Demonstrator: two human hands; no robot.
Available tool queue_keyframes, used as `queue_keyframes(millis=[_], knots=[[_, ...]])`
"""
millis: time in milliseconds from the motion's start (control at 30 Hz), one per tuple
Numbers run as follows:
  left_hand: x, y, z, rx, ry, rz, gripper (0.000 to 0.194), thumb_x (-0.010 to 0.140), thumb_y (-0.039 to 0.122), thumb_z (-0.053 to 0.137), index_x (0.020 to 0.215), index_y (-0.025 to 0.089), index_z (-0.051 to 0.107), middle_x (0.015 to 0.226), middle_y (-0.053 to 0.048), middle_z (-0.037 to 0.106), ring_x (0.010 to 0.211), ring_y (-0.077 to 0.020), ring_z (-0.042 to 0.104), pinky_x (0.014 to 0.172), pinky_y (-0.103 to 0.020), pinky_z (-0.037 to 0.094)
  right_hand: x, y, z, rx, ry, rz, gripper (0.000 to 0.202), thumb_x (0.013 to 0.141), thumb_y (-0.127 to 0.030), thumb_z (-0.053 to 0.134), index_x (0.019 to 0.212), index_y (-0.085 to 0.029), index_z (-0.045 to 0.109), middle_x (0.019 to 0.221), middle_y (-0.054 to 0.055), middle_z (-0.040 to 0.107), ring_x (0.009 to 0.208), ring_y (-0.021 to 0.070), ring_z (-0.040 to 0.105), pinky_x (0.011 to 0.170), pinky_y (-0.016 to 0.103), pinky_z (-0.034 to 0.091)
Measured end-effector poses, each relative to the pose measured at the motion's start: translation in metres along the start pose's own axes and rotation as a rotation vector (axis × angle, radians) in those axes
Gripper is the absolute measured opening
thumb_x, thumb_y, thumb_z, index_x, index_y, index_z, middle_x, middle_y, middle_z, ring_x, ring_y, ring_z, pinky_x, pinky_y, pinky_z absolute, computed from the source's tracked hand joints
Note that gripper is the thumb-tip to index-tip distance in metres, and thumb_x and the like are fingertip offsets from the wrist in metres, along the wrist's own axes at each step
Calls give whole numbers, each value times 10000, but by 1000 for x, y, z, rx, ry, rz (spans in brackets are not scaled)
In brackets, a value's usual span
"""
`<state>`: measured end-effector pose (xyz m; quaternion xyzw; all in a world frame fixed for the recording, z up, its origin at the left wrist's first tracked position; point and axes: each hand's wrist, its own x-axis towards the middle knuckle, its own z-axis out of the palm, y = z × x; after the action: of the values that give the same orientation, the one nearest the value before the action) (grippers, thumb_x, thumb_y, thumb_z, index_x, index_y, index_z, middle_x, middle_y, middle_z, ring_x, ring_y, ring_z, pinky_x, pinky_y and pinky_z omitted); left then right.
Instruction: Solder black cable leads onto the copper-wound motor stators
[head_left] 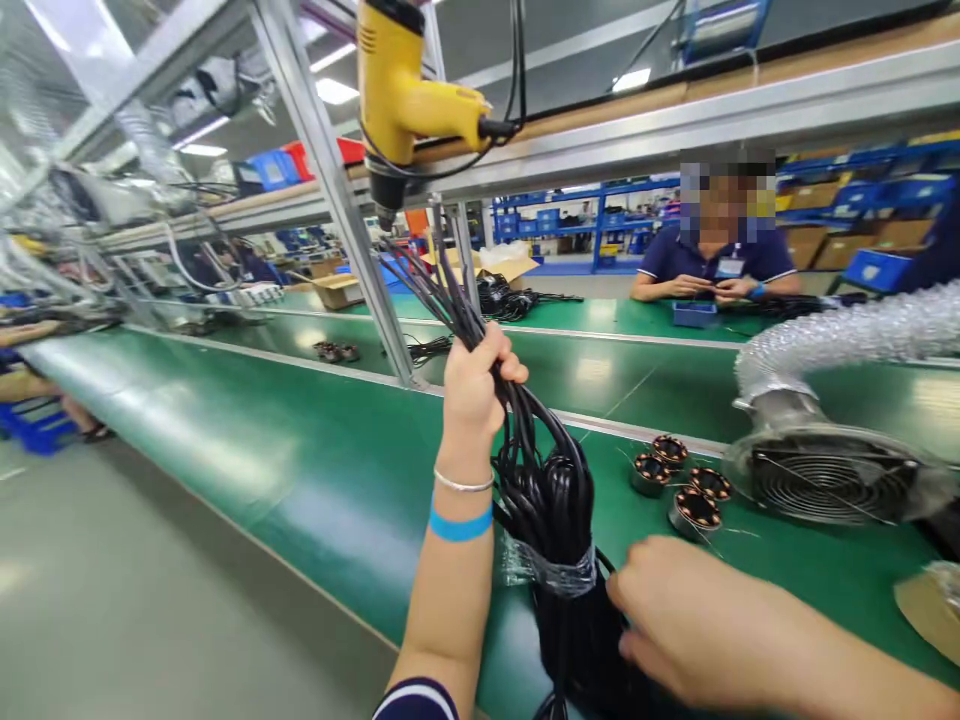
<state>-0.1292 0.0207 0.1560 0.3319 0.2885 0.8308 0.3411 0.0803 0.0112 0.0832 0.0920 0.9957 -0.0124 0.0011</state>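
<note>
A thick bundle of black cables point(559, 490) stands on the green bench, bound round its middle with clear plastic wrap point(559, 572). My left hand point(484, 375) is closed round the upper cables and holds their loose ends up, fanned out just below the nozzle of a yellow heat gun point(397, 90). Low on the bundle's right side, my right hand point(667, 610) is curled against the cables, slightly blurred. One strand runs to its fingers, whose tips are partly hidden.
Several copper-wound ring coils point(696, 508) lie right of the bundle, beside a round fan point(832, 475) on a silver duct point(847, 330). A metal post point(337, 200) rises behind my left hand. Across the bench a co-worker point(716, 260) sits at a small blue bin point(694, 314).
</note>
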Motion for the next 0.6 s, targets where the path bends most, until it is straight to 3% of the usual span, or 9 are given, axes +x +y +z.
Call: queue_keyframes(millis=[67, 167, 233, 300, 400, 467, 533, 600], knots=[[-2, -5, 5, 12, -51, -2, 382, 767, 307, 807, 701, 180, 452, 573, 87, 460, 422, -28, 419, 427, -161, 398, 4, -30, 9, -84, -59, -156, 129, 698, -168, 755, 611, -166, 660, 548, 54, 643, 515, 203, 595, 433, 311, 344], [-7, -5, 8, 37, -92, 10, 352, 773, 285, 799, 721, 174, 469, 594, 79, 473, 444, -34, 432, 442, -163, 422, 41, -67, 30, -198, 142, -227, 115, 818, -188, 651, 869, -98, 701, 797, 142, 710, 796, 284, 627, 565, 371, 432], [-8, -2, 5, 50, -88, 6, 321, 804, 238, 766, 704, 166, 469, 588, 73, 474, 439, -33, 426, 437, -156, 423, 66, -74, 39, -253, 166, -229, 94, 767, -175, 714, 820, -99, 700, 887, 176, 719, 945, 325, 597, 642, 392, 447], [-7, 3, 0, 45, -65, -11, 311, 857, 195, 700, 670, 160, 454, 572, 70, 462, 418, -27, 404, 421, -144, 409, 75, -72, 40, -234, 197, -242, 57, 794, -185, 699, 785, -134, 673, 834, 128, 718, 901, 272, 593, 673, 366, 441], [-9, 18, -10, 35, -40, -54, 309, 943, 157, 557, 654, 157, 446, 561, 69, 436, 371, -14, 347, 381, -123, 369, 48, -60, 27, 20, 290, -273, 101, 900, -240, 593, 864, -147, 611, 773, 53, 689, 716, 177, 566, 672, 310, 433], [-10, 39, -18, 56, -39, -96, 330, 977, 140, 449, 647, 160, 444, 541, 64, 420, 333, -13, 305, 340, -119, 341, 13, -50, 16, 356, 339, -190, 69, 901, -240, 574, 890, -173, 566, 776, 3, 665, 645, 131, 542, 601, 245, 413], [-5, 71, -25, 84, -31, -105, 364, 983, 126, 367, 628, 170, 435, 499, 56, 404, 298, -20, 272, 299, -123, 314, -23, -35, 15, 619, 450, 85, 110, 941, -229, 447, 878, -193, 529, 750, -11, 619, 603, 117, 513, 553, 218, 392], [11, 112, -25, 122, -21, -43, 362, 964, 134, 388, 608, 185, 423, 463, 51, 415, 277, -31, 277, 274, -132, 300, -54, -16, 27, 743, 551, 322, 228, 972, -261, 338, 810, -205, 488, 718, -10, 573, 620, 128, 508, 585, 229, 407]])
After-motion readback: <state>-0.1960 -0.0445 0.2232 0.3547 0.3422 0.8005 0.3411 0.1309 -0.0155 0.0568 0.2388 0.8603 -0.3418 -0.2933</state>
